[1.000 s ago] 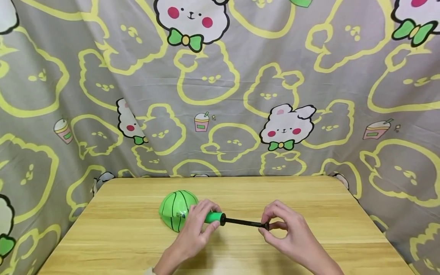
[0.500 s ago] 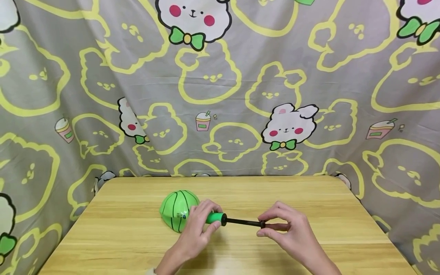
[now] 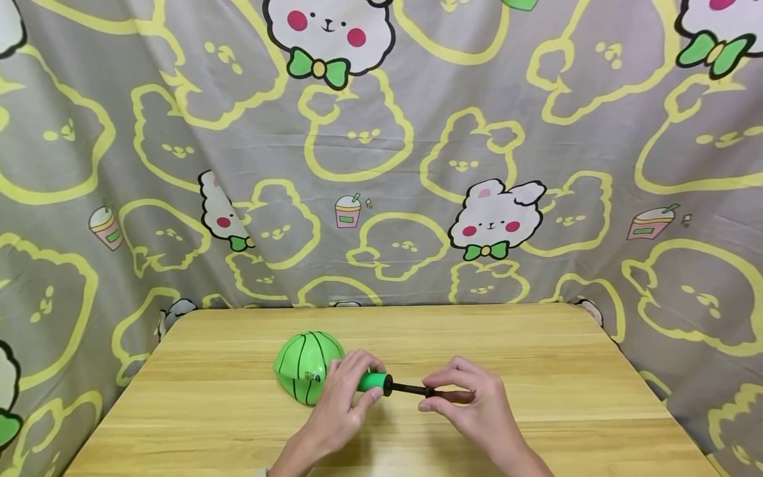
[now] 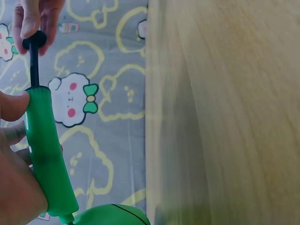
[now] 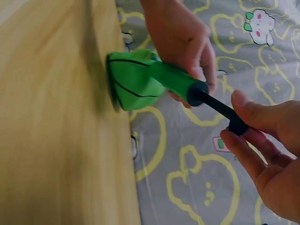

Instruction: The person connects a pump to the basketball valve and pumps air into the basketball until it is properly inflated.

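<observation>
Head view: L hand (image 3: 347, 394) grips grn pump (image 3: 373, 381) by barrel (image 4: 47, 150), R hand (image 3: 471, 401) pinches its blk knob (image 5: 238, 125).
Thin blk rod (image 3: 410, 389) btwn, blk collar (image 3: 388, 385) at barrel's right end; pump over wood table (image 3: 596, 391), just right of creased grn ball (image 3: 306, 363) w/ blk stripes.

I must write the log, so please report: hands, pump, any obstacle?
Left hand grips green pump barrel; right hand pinches black plunger knob. Rod partly out. Creased green ball at barrel's far end. No obstruction visible along rod.
</observation>
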